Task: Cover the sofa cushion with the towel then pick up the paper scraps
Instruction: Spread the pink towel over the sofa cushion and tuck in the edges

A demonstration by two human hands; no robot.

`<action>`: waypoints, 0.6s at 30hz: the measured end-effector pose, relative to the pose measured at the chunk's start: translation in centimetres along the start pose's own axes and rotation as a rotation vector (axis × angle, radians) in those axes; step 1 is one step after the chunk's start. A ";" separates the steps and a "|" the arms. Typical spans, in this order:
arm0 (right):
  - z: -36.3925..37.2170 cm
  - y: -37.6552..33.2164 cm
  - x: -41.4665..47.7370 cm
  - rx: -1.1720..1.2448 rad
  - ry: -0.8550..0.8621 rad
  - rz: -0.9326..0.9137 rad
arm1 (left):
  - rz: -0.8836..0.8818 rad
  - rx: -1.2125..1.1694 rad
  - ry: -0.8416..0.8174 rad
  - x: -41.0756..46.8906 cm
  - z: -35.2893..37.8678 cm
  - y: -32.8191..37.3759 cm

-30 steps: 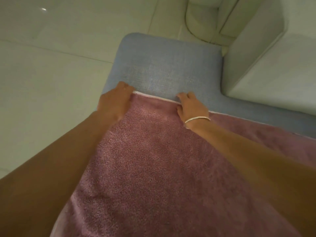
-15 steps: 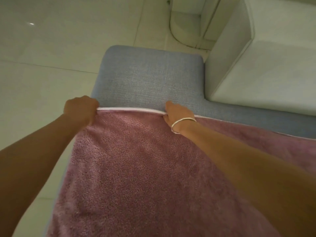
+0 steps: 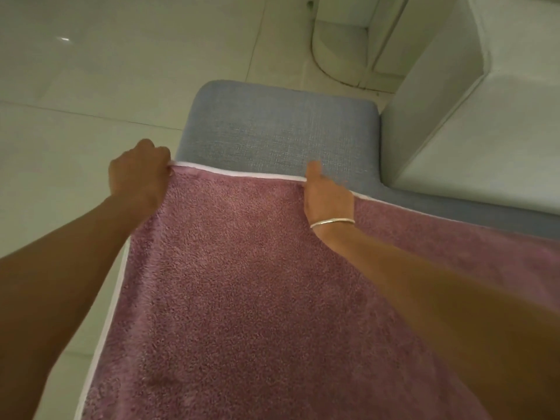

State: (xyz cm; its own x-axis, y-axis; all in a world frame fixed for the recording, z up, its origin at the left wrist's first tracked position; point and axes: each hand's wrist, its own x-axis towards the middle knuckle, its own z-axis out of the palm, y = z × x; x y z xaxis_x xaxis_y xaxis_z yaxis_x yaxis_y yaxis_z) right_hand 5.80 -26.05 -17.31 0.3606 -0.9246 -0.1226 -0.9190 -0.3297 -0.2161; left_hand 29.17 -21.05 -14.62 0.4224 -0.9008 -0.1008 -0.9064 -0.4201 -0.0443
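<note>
A fluffy pink towel [image 3: 242, 283] with a white edge lies over a blue-grey sofa cushion [image 3: 278, 128]. The cushion's bare end shows at 12 o'clock. The left hand [image 3: 139, 174] grips the towel's corner at 9 o'clock. The right hand [image 3: 327, 198], with a silver bangle [image 3: 333, 222], holds the white edge near the middle. A pale block [image 3: 485, 131] sits at 2 o'clock, and shiny floor tiles [image 3: 91, 86] at 10 o'clock.

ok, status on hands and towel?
Hands: left hand grips towel corner, right hand holds far edge. Near cushion covered, far end bare. Nothing in the way.
</note>
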 end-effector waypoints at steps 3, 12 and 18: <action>2.5 0.6 0.4 0.066 0.043 0.022 | -0.060 -0.073 -0.017 0.2 3.1 0.4; 4.0 1.1 2.4 0.130 0.126 0.066 | -0.180 -0.486 -0.407 1.4 5.4 -4.8; 4.9 1.0 3.0 0.155 0.248 0.038 | -0.124 -0.376 -0.299 1.9 5.3 -4.1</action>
State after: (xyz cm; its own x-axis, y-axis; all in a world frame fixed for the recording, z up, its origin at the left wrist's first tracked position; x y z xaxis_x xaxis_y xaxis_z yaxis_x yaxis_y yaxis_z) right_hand 6.80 -28.22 -22.64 0.2591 -0.9603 0.1033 -0.8887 -0.2789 -0.3640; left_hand 33.67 -20.47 -19.95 0.4579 -0.7936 -0.4008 -0.7622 -0.5824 0.2824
